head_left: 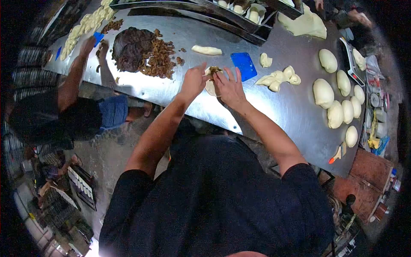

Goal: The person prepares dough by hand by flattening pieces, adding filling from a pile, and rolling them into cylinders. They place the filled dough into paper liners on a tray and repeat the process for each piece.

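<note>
A flattened piece of dough (210,88) with brown filling on its upper part lies between my hands on the metal table. My left hand (195,81) grips its left edge, fingers bent over it. With thumb and forefinger my right hand (231,89) presses at the dough's upper right, its other fingers spread. Parts of the dough are hidden under the fingers. Just beyond lies a rolled dough strip (206,50), and a blue scraper (244,67) rests right of my right hand. Left of my hands sit a dark mound (132,48) and loose brown filling (160,60).
Dough pieces (278,79) and several dough balls (323,93) lie to the right, near a scale (352,60) and a brush (338,153). A rack of trays (239,19) stands at the back. A co-worker's arm (77,73) works at the left beside a dough row (87,25).
</note>
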Tool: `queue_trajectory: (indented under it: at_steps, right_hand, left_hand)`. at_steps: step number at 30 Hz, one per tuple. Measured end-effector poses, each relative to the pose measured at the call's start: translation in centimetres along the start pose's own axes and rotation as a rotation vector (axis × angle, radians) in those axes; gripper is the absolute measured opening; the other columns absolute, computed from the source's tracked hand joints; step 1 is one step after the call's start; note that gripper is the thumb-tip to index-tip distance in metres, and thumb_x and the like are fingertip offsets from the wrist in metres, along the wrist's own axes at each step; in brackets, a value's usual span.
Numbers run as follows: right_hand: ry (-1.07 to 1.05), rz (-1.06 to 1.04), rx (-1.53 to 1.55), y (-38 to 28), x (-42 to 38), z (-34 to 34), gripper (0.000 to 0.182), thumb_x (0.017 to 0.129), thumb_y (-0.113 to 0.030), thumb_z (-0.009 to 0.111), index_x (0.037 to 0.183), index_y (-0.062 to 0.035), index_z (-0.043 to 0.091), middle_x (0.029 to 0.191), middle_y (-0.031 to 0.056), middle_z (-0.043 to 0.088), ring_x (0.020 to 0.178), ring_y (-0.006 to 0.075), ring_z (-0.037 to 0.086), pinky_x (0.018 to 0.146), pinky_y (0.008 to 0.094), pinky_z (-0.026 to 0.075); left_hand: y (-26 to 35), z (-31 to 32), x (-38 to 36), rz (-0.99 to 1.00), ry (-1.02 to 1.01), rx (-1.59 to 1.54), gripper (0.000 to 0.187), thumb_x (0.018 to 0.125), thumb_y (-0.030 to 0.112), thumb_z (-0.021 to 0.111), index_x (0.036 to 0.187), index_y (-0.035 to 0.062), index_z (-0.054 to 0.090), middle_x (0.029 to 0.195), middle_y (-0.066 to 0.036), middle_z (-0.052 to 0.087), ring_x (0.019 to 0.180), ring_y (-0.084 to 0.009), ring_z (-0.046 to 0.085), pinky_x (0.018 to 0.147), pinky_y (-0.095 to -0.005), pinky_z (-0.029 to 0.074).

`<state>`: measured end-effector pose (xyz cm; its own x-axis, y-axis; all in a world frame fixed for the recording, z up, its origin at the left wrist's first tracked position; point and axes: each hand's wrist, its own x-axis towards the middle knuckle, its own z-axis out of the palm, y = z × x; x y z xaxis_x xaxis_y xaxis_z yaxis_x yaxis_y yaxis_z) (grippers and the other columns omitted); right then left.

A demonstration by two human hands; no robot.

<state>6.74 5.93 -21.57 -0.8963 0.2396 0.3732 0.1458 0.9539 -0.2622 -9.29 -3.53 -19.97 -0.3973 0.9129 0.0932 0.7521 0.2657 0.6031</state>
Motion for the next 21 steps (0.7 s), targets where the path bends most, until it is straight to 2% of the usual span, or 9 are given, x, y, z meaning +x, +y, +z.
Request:
queue_trajectory:
  at_steps: [5,7,11,13,16,17,18,19,21]
  right_hand:
    - [-0.187,0.049,-0.178,0.2,-0.8,-1.8,0.048,0.078,-0.013,0.063,0.127,-0.0093,0.061,0.139,0.0140,0.047,0.134,0.0345,0.037,0.112,0.0596,0.023]
    - [-0.150,-0.072,-0.240,0.6,-2.4,-2.7,0.045,0.078,-0.011,0.062,0.124,-0.0081,0.064,0.136,0.0152,0.048,0.131,0.0358,0.041,0.113,0.0604,0.020]
    - [-0.067,0.094,-0.002,2.4,-2.6,-4.2,0.048,0.075,-0.012,0.065,0.123,-0.0037,0.063,0.133,0.0170,0.052,0.123,0.0375,0.047,0.106,0.0527,0.036]
    - [0.047,0.055,0.074,3.3,0.7,-3.8,0.038,0.073,-0.016,0.068,0.109,-0.0015,0.069,0.129,0.0200,0.056,0.118,0.0396,0.052,0.097,0.0470,0.044]
    - [-0.063,0.064,0.415,4.5,5.0,-1.8,0.041,0.072,-0.012,0.070,0.112,-0.0035,0.067,0.122,0.0215,0.057,0.111,0.0390,0.055,0.093,0.0441,0.046]
    - [-0.346,0.075,0.399,5.0,6.4,-1.9,0.041,0.073,-0.015,0.071,0.112,-0.0020,0.066,0.119,0.0216,0.058,0.109,0.0387,0.056,0.091,0.0437,0.047]
    - [-0.629,0.084,0.379,4.9,7.3,-2.0,0.041,0.075,-0.018,0.071,0.111,-0.0005,0.064,0.116,0.0218,0.059,0.107,0.0384,0.058,0.088,0.0434,0.048]
    - [-0.627,0.085,0.381,4.4,7.7,-2.0,0.041,0.075,-0.018,0.071,0.111,-0.0005,0.064,0.116,0.0218,0.059,0.107,0.0384,0.058,0.088,0.0434,0.048]
    - [-0.621,0.304,0.415,3.1,6.9,-2.0,0.038,0.079,-0.022,0.068,0.104,0.0043,0.060,0.127,0.0271,0.055,0.111,0.0425,0.055,0.089,0.0434,0.048]
  left_hand:
    - [-1.9,1.8,-0.5,0.177,-0.064,0.044,0.032,0.089,0.015,0.062,0.121,0.0111,0.065,0.101,-0.021,0.062,0.093,-0.0387,0.064,0.079,-0.0459,0.054]
    - [-2.0,2.4,-0.8,0.258,0.017,0.074,0.030,0.092,0.014,0.060,0.121,0.0120,0.066,0.089,-0.015,0.056,0.082,-0.0350,0.062,0.073,-0.0440,0.052]
    - [-1.7,0.9,-0.8,0.088,-0.012,-0.014,0.040,0.083,0.025,0.074,0.120,0.0129,0.066,0.100,-0.014,0.057,0.087,-0.0326,0.063,0.073,-0.0420,0.053]
    - [-1.8,1.3,0.1,-0.011,0.095,-0.034,0.045,0.075,0.028,0.082,0.115,0.0110,0.069,0.109,-0.015,0.059,0.089,-0.0313,0.064,0.075,-0.0409,0.053]
    - [-3.4,1.7,2.0,0.285,0.121,0.289,0.036,0.074,0.028,0.082,0.103,0.0091,0.072,0.117,-0.018,0.061,0.092,-0.0340,0.063,0.077,-0.0416,0.052]
    - [-3.1,1.3,2.9,0.292,0.119,0.292,0.036,0.074,0.028,0.082,0.103,0.0091,0.072,0.117,-0.018,0.061,0.092,-0.0340,0.063,0.077,-0.0416,0.052]
    - [-2.6,0.6,3.8,0.144,-0.166,0.151,0.032,0.076,0.025,0.079,0.103,0.0089,0.071,0.114,-0.018,0.061,0.095,-0.0354,0.062,0.079,-0.0421,0.052]
    - [-2.0,0.2,4.2,-0.011,-0.450,0.007,0.029,0.079,0.022,0.076,0.103,0.0087,0.069,0.112,-0.019,0.061,0.097,-0.0368,0.061,0.081,-0.0426,0.051]
    - [-1.5,2.1,2.4,-0.084,-0.271,0.031,0.026,0.081,0.018,0.071,0.105,0.0075,0.067,0.109,-0.019,0.061,0.098,-0.0379,0.060,0.082,-0.0428,0.051]
